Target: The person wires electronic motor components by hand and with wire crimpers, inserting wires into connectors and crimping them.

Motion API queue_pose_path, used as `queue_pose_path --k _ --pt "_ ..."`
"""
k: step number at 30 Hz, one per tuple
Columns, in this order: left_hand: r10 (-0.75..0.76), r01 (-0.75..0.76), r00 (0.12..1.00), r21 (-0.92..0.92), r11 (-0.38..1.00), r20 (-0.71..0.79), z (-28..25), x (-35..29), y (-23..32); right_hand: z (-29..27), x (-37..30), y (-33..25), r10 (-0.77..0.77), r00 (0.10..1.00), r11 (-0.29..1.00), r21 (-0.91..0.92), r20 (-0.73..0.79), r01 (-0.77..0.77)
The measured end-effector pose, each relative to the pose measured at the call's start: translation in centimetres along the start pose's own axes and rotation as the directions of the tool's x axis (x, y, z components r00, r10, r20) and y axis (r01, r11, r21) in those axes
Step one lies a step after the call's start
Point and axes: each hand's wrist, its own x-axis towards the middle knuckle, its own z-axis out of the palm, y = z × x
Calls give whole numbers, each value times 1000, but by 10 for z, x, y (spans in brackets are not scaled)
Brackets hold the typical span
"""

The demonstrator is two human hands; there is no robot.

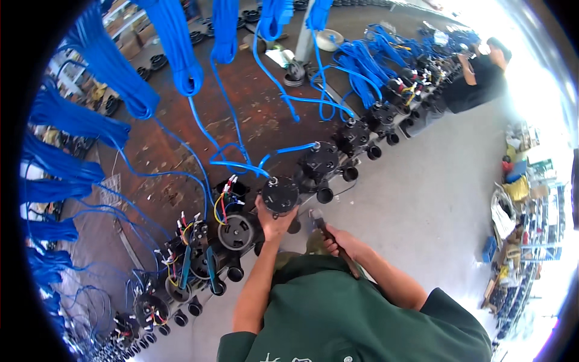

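My left hand [275,224] is wrapped round the near side of a black pump housing [281,194] with a round, flat top, at the bench's front edge. A blue cable [241,165] runs into that top. In my right hand [345,240] is a hammer [330,234], gripped by its brown handle. The hammer's head is just to the right of the housing and apart from it. Left of my left hand stands an open pump body [236,231] with a grey round plate, and coloured wires [225,194] stick up behind it.
More black pumps line the bench [181,136] edge on both sides. Bundles of blue cable [175,51] hang over the bench. Green-handled pliers [186,265] lie among pumps at the left. A person [476,75] works at the far right. Loaded shelves [525,253] stand at the right.
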Motion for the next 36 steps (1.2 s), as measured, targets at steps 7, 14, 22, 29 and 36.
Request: queue_pose_path --k 7,14,22,29,36 --pt "187 -185 982 90 979 -13 0 2 -7 45 -35 -42 -122 989 926 -370 -88 81" --pt "74 -72 996 -47 996 47 1 1 2 52 -84 -64 -142 990 903 -408 21 138" --pt "130 -136 990 122 983 56 -9 0 -36 59 -46 -69 -151 988 832 -541 -12 121" --pt "189 -193 981 90 977 51 -10 -2 -24 1 -38 -51 53 990 964 -250 -134 -85" --pt "187 -197 980 187 962 68 -25 -16 -29 85 -109 -65 -106 992 887 -445 65 124"
